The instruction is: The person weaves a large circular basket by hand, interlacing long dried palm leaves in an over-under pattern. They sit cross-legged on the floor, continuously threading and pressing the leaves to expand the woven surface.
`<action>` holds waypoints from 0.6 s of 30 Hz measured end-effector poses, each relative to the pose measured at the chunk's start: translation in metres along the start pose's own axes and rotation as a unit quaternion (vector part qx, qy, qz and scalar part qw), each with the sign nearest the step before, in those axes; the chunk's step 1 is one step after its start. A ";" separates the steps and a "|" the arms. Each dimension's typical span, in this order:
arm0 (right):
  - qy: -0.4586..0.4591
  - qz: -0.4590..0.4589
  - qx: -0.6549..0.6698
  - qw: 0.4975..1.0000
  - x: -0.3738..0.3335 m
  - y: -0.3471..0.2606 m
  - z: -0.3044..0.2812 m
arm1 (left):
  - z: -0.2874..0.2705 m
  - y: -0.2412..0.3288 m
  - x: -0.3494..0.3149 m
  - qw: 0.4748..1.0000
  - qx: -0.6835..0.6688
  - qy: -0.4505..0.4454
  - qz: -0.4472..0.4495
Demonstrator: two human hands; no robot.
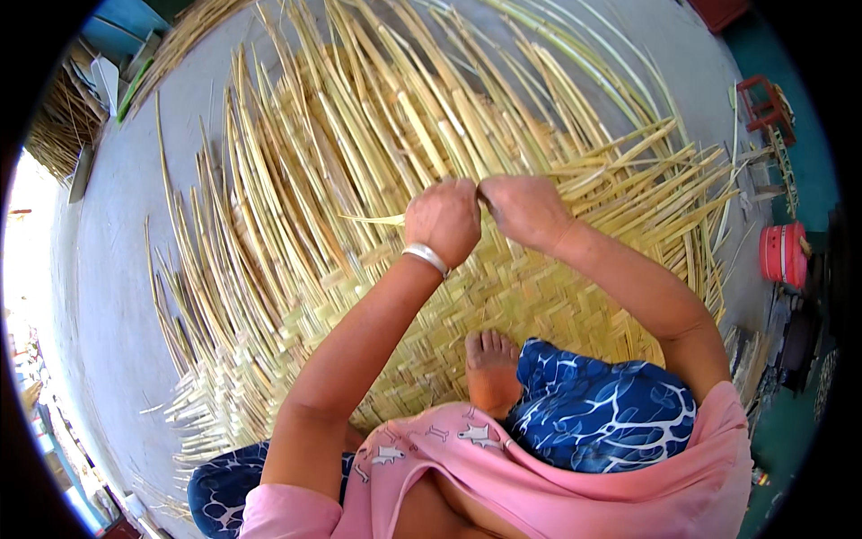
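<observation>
Both my hands are raised above a half-woven mat [548,301] of flat, yellow-green split reed strips in a zigzag weave. My left hand [444,218], with a silver bangle at the wrist, is closed in a fist. Out of its left side sticks the pale tapered end of a reed strip [375,219]. Close beside it, nearly touching, my right hand [526,212] is closed with its fingers curled down. Whatever lies between its fingers is hidden. Beyond both hands, long unwoven strips [386,135] fan out from the mat's far edge.
My bare foot [492,359] rests on the mat near its middle. More strips [651,193] spread to the right. On the grey floor [117,296] stand a red round container [783,254] and a small red stool [766,110] at the right. A bundle of thin sticks [65,130] is at the far left.
</observation>
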State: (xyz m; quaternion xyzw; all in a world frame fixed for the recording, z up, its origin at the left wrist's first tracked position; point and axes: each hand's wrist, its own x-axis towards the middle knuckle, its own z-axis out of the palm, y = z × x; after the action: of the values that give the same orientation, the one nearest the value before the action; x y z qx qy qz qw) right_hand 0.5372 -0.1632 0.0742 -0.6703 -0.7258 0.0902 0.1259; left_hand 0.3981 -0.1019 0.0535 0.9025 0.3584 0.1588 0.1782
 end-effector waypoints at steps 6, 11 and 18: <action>0.036 -0.043 -0.040 0.998 -0.028 -0.001 0.010 | 0.010 0.004 -0.019 0.972 -0.196 -0.082 -0.101; -0.032 -0.039 -0.026 0.998 -0.057 -0.005 0.032 | 0.031 0.005 -0.056 0.981 -0.172 -0.081 -0.050; 0.002 -0.075 -0.008 0.997 -0.050 -0.012 0.011 | 0.044 0.001 -0.052 0.892 -0.383 -0.083 -0.224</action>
State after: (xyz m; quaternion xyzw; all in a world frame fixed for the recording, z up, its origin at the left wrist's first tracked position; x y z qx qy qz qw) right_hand 0.5264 -0.2131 0.0644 -0.6150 -0.7745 0.0728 0.1284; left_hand 0.3808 -0.1487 0.0072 0.6698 0.4468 0.1642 0.5699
